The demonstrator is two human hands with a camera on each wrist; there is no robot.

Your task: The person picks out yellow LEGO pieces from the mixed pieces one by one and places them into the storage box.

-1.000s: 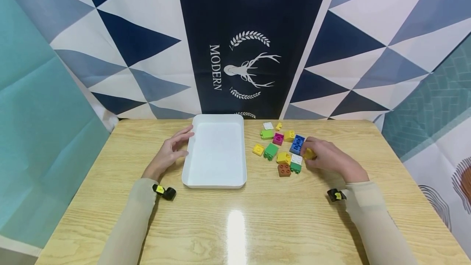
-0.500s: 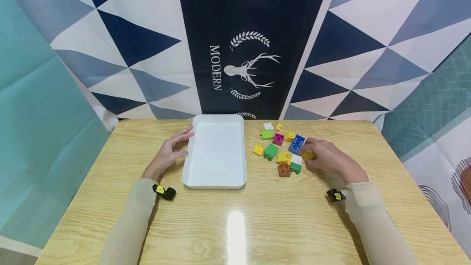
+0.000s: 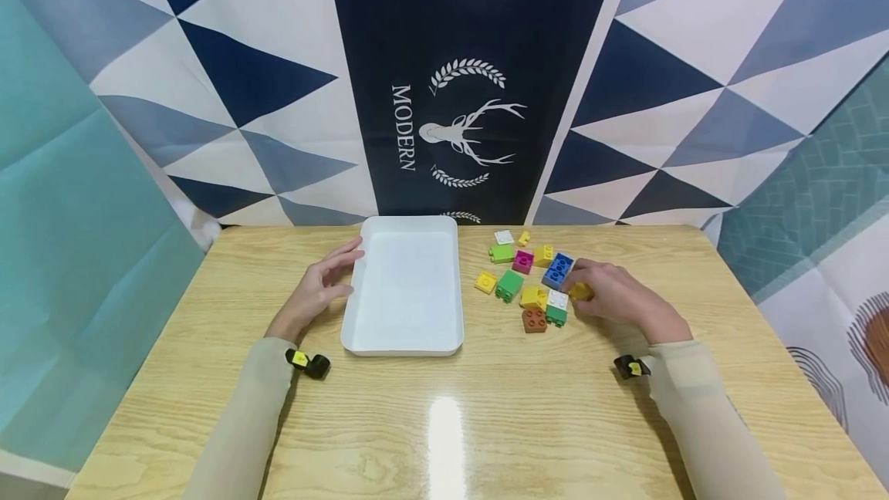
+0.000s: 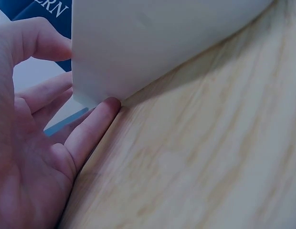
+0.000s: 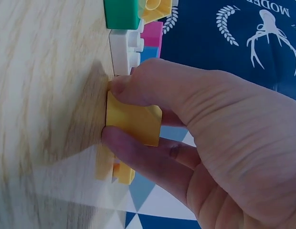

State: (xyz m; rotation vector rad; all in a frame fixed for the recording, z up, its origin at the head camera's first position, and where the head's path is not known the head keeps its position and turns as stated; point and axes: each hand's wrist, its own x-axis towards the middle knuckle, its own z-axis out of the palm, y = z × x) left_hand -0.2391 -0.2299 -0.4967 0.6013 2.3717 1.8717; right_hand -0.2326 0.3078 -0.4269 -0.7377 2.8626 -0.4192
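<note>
Yellow block (image 5: 134, 121): pinched btwn thumb & fingers of my R hand (image 3: 621, 299), just R of the blue brick (image 3: 558, 271); can't tell if it's touching the tabletop (image 3: 375, 423).
L hand (image 3: 312, 298): fingers spread, tips against the tray's L edge, nothing gripped.
White tray (image 3: 403, 288): 1, on the tabletop, L of all the bricks.
Progress: v. early, I'd say; 0 pcs in tray, 1 in hand.
Left over: all other pcs, lying loose.
Yellow count: 5, i.e. held one, far yellow brick (image 3: 544, 255), near yellow brick (image 3: 533, 298), flat yellow pc (image 3: 485, 282), tiny yellow pc (image 3: 524, 238).
Green count: 3, i.e. lime brick (image 3: 501, 254), mid-green brick (image 3: 509, 285), small green brick (image 3: 556, 316).
White pcs: 2, i.e. flat white pc (image 3: 503, 238), white brick (image 3: 557, 299) touching small green brick; joined or not, can't tell.
Singles: magenta brick (image 3: 523, 261), brown brick (image 3: 534, 321), blue brick (poss. 2 joined, unclear).
</note>
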